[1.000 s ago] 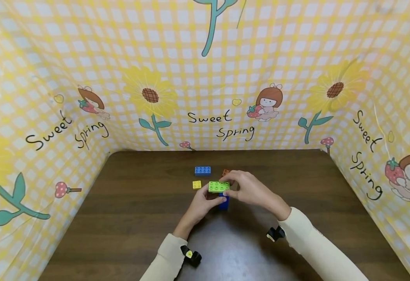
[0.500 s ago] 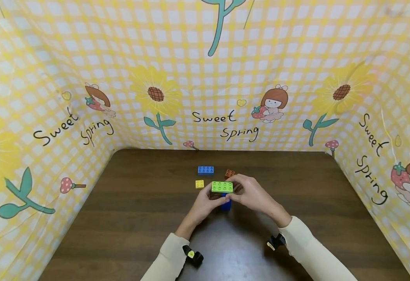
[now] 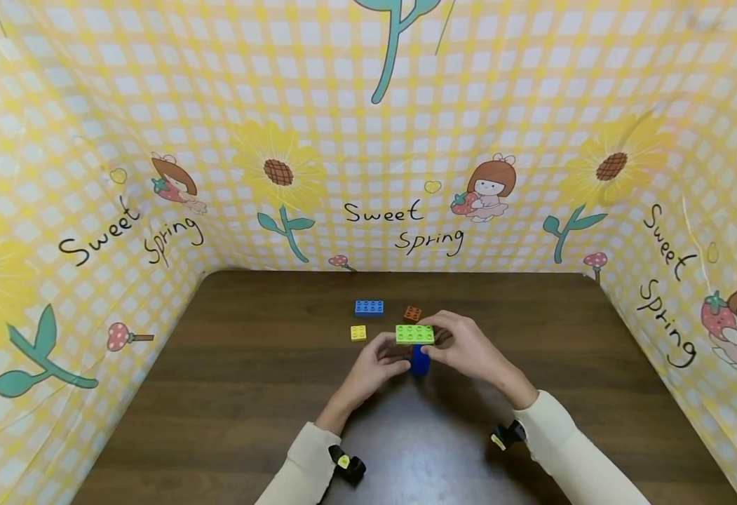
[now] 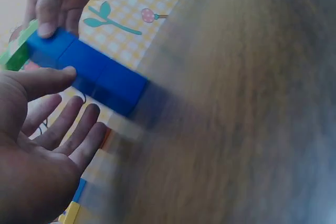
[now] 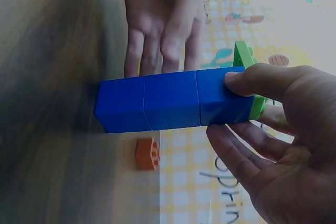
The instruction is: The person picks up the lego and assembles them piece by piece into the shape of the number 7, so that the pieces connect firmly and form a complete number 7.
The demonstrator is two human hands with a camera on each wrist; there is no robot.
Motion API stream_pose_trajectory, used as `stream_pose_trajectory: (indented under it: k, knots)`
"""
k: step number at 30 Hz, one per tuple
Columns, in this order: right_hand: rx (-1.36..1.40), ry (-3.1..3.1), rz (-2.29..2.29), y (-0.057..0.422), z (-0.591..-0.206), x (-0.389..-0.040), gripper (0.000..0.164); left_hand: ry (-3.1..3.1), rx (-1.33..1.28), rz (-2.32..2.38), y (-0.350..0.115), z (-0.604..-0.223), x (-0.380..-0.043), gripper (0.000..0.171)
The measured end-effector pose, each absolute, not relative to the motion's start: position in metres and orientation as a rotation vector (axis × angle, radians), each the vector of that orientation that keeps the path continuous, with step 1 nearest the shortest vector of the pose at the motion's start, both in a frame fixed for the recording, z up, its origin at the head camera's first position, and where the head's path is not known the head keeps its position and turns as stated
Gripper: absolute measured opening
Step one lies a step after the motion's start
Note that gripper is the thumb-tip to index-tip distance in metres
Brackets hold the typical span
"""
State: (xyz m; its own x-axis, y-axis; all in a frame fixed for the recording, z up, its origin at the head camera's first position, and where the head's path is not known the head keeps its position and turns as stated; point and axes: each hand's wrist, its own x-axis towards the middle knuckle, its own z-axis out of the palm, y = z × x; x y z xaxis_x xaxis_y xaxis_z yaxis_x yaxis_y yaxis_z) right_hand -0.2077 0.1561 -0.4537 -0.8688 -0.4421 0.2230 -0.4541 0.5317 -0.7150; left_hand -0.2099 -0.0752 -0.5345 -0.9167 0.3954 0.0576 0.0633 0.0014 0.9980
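A tower of stacked blue toy bricks (image 5: 170, 100) stands at the table's middle, capped crosswise by a lime-green eight-stud brick (image 3: 415, 334). My right hand (image 3: 472, 351) grips the tower's top blue brick, just under the green one, thumb on the near face. In the right wrist view the fingers (image 5: 236, 156) lie below and behind it. To the tower's left is my left hand (image 3: 368, 368), its fingers (image 4: 86, 145) spread and loosely straight. Its thumb overlaps the tower in the left wrist view; whether it touches I cannot tell. The tower's far side is hidden.
On the brown table (image 3: 248, 393) behind the hands lie a lighter blue eight-stud brick (image 3: 369, 308), a small yellow brick (image 3: 358, 333) and an orange-brown brick (image 3: 412, 313). A checked yellow cloth (image 3: 318, 91) walls the back and both sides.
The tower with its green brick has shifted right along with my right hand. My left hand, earlier around the left end of the green brick, now sits apart from it, its fingers loosened.
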Motion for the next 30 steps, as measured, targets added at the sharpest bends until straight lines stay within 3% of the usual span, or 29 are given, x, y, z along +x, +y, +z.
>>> stream_pose_trajectory:
  k: [8,30]
  knots:
    - [0.711,-2.738,1.256,0.18,-0.454,-0.209,0.042,2.156,0.463,1.972,-0.091,-0.533,-0.211,0.035]
    - [0.436,-2.741,1.185,0.247,-0.452,-0.215,0.045,2.15,0.327,1.992,-0.12,-0.534,-0.214,0.025]
